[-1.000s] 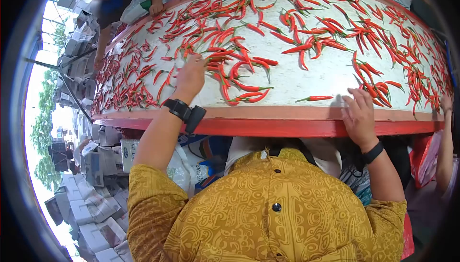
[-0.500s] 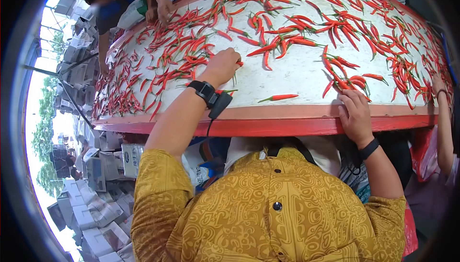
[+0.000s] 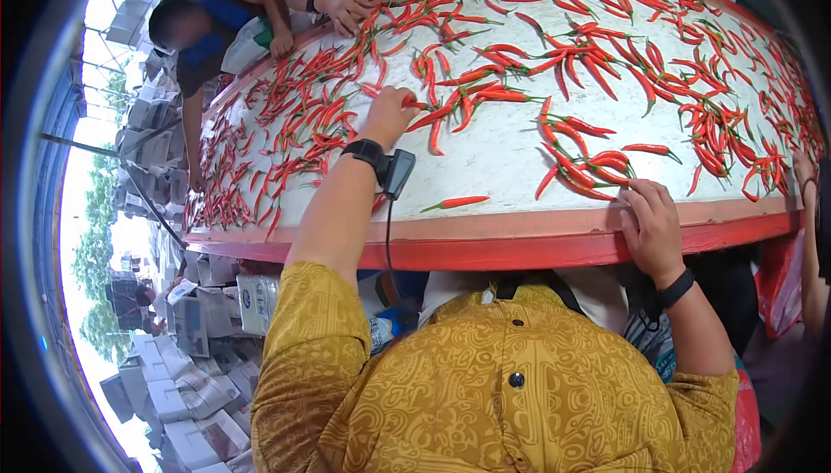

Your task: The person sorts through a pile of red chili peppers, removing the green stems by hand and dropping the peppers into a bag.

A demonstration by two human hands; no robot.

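Observation:
My left hand (image 3: 389, 118) reaches over the white tabletop (image 3: 511, 148), its fingers closed on a red chili pepper (image 3: 415, 105) that shows in part at the fingertips. Loose red chilies (image 3: 446, 109) with green stems lie just right of it. At the near rim rests my right hand (image 3: 651, 224), thumb apart from the fingers and nothing visible in it. Its fingertips are beside a small cluster of chilies (image 3: 576, 166). Between my hands, close to the rim, lies a single chili (image 3: 456, 203).
The table has a raised red rim (image 3: 511, 252). Chilies (image 3: 294, 127) spread over its left, far and right parts. Co-workers' hands (image 3: 344, 10) are at the far side, and another person's hand (image 3: 803, 166) is at right. Stacked white boxes (image 3: 186, 386) stand at left.
My left hand has moved farther across the table, still pinching a red chili. My right hand stays at the rim. The view has shifted, and a co-worker's far hand has pulled back.

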